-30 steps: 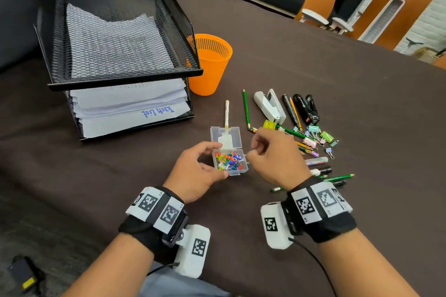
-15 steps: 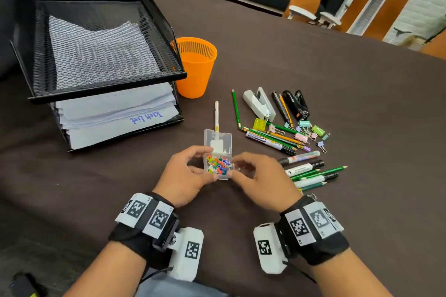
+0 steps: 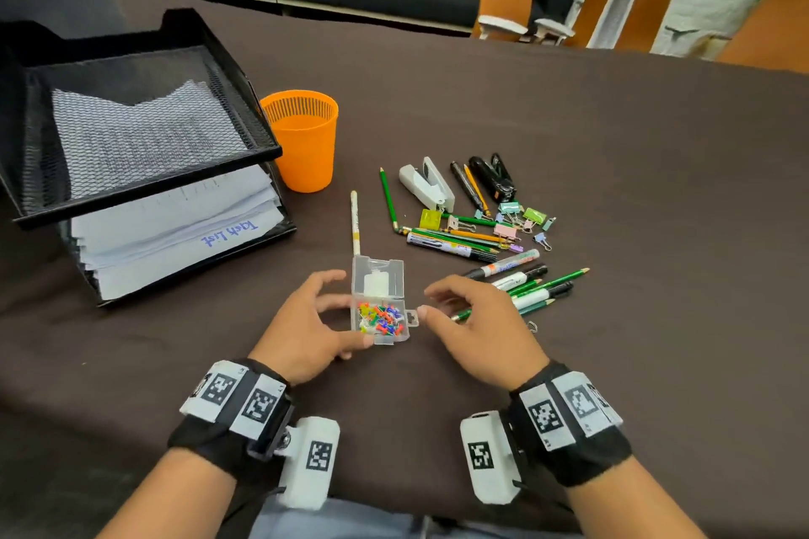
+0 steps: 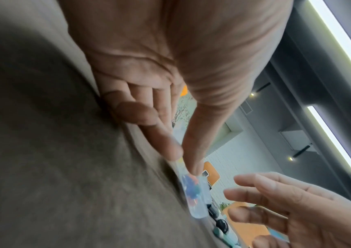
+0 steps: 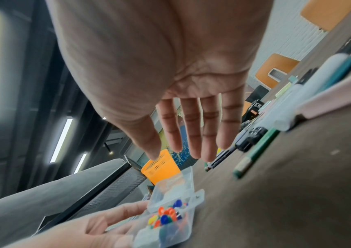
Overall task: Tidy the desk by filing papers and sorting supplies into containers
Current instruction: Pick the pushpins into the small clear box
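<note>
Both hands open: L hand [image 3: 306, 322] on pin box [image 3: 380, 306].

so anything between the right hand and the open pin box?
Nothing visible. The right hand is open beside the clear pin box, its thumb tip close to the box's latch tab, with only bare tablecloth in the gap. The left hand holds the box's opposite side.
</note>
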